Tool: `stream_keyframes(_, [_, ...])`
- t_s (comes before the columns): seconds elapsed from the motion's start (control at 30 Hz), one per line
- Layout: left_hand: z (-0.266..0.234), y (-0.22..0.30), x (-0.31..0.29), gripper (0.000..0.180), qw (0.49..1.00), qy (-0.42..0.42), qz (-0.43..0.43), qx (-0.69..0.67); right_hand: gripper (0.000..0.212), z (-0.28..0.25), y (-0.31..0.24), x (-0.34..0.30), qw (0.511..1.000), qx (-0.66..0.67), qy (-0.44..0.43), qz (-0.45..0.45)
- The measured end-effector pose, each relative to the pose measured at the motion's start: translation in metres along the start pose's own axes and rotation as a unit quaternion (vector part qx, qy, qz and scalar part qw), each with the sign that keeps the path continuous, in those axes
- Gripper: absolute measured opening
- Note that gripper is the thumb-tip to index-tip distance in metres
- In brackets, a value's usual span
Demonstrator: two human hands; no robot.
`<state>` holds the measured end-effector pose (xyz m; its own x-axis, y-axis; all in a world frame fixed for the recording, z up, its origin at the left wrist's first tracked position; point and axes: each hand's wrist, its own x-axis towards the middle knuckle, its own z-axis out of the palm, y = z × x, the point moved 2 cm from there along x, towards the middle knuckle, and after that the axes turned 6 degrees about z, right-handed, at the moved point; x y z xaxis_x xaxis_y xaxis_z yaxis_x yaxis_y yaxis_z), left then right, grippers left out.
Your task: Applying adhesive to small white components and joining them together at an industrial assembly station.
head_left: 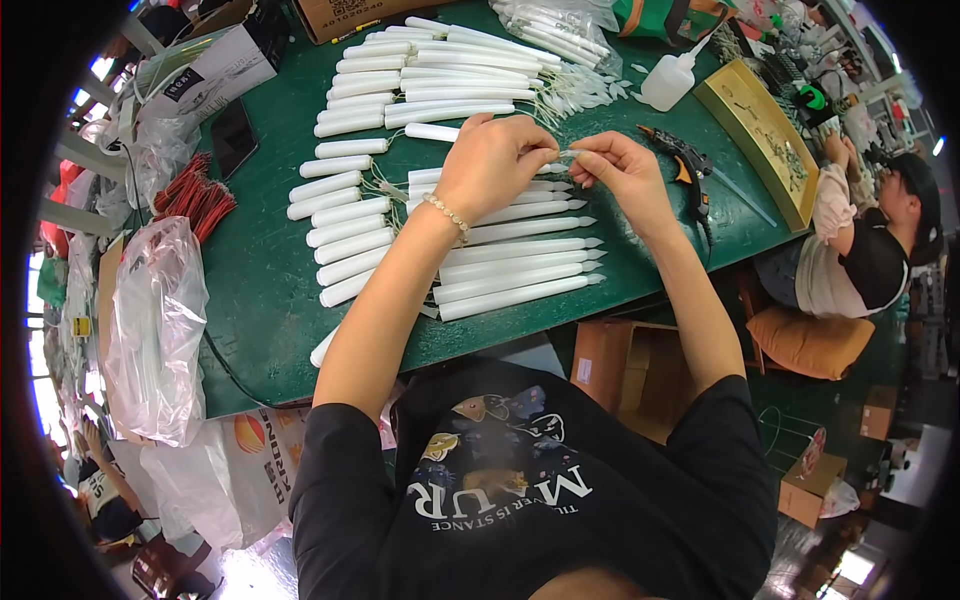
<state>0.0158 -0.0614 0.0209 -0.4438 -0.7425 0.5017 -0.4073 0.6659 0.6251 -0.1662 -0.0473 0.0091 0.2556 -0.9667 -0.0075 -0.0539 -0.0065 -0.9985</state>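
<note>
Currently | left hand (pixel 490 168) + right hand (pixel 625 178): fingertips pinched closed on 1 small translucent piece (pixel 567 156) | white candle-shaped sticks (pixel 515 273) nearby

Small translucent piece (pixel 568 156), pinched aloft, slim white candle-shaped tubes (pixel 515 297), lying in rows

One head-worn fisheye, looking steeply down at the green table (pixel 255 310).
It rides above the worker's own black shirt (pixel 520 540), which looms close at the bottom, and faces forward across the table; the left hand (pixel 495 160) and right hand (pixel 625 175) sit farther off, above mid-view, while a seated person (pixel 880 255) lies sideways toward the curved right rim.
</note>
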Motion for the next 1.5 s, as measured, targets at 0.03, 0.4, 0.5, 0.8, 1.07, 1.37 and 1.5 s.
stream_keyframes(0.03, [-0.001,0.0,-0.001,0.009,1.0,0.004,0.014,0.013,0.015,0.0,0.0,0.0,1.0,0.0,-0.006,-0.002])
stream_keyframes(0.4, [-0.001,0.002,0.0,0.007,0.998,0.004,0.063,0.026,0.014,-0.005,-0.003,-0.001,0.999,-0.005,-0.043,0.005])
stream_keyframes(0.5, [-0.001,0.002,0.0,0.007,0.998,0.0,0.064,0.018,0.016,-0.004,-0.002,-0.002,0.999,0.01,-0.034,0.0])
stream_keyframes(0.8, [-0.001,0.002,0.0,0.006,0.999,-0.002,0.046,-0.001,0.015,0.0,-0.001,-0.006,0.999,0.002,-0.025,-0.022])
stream_keyframes(1.07, [-0.002,0.003,-0.001,0.008,0.999,0.02,0.042,0.012,0.015,0.008,-0.001,-0.009,0.998,0.014,0.03,-0.058])
stream_keyframes(1.37, [-0.003,0.007,0.0,0.011,0.999,0.041,0.021,-0.026,0.015,0.013,0.0,-0.011,0.994,0.008,0.064,-0.091])
stream_keyframes(1.5, [-0.003,0.006,0.0,0.011,0.998,0.046,0.029,-0.019,0.015,0.015,0.002,-0.011,0.992,0.006,0.074,-0.105])
